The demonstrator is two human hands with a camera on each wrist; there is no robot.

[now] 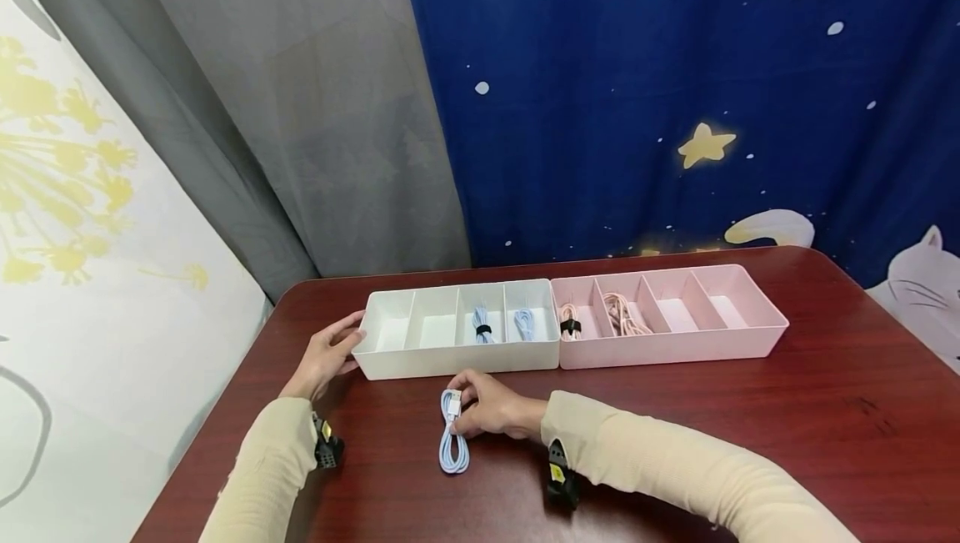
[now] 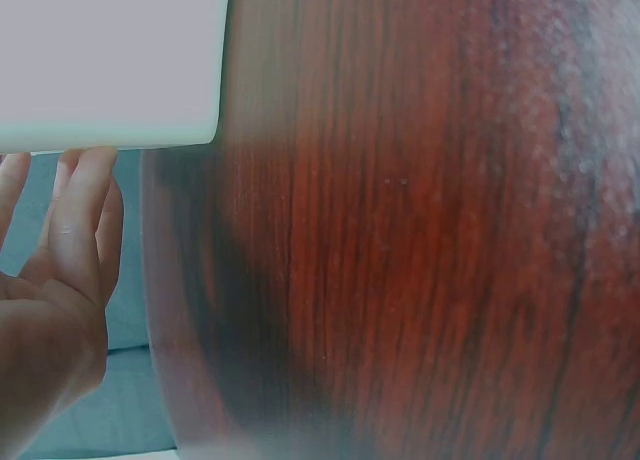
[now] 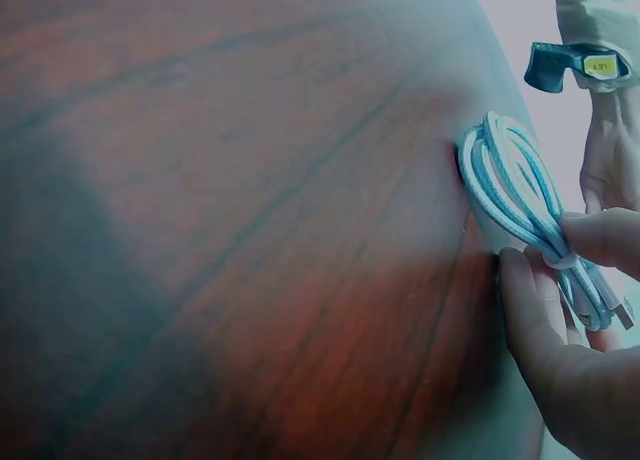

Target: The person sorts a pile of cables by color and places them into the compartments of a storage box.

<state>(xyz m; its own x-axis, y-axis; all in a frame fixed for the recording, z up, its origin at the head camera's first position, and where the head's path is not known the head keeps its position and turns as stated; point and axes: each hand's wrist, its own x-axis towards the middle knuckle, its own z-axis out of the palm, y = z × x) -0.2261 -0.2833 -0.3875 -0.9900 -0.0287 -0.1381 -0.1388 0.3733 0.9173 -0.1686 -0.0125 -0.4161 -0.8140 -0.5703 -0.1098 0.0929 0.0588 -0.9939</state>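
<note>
My right hand [image 1: 491,405] pinches a coiled light-blue USB cable [image 1: 454,451] between thumb and fingers, in front of the white divided tray [image 1: 457,364]. In the right wrist view a small tie gathers the cable's loops [image 3: 510,175], and the metal plug [image 3: 625,314] sticks out by the fingers. At the tray's left end rests my left hand [image 1: 327,357], its fingertips against the outer wall. The left wrist view shows those fingers [image 2: 80,220] extended to the tray's end. Two light-blue cable bundles lie in the tray's right compartments, one with a black strap [image 1: 483,329].
A pink divided tray [image 1: 667,349] stands end to end with the white one. Its two left compartments hold pink cables [image 1: 622,315], one bundle with a black strap [image 1: 571,326]. The reddish-brown table [image 1: 675,418] reaches back to a blue curtain [image 1: 600,109].
</note>
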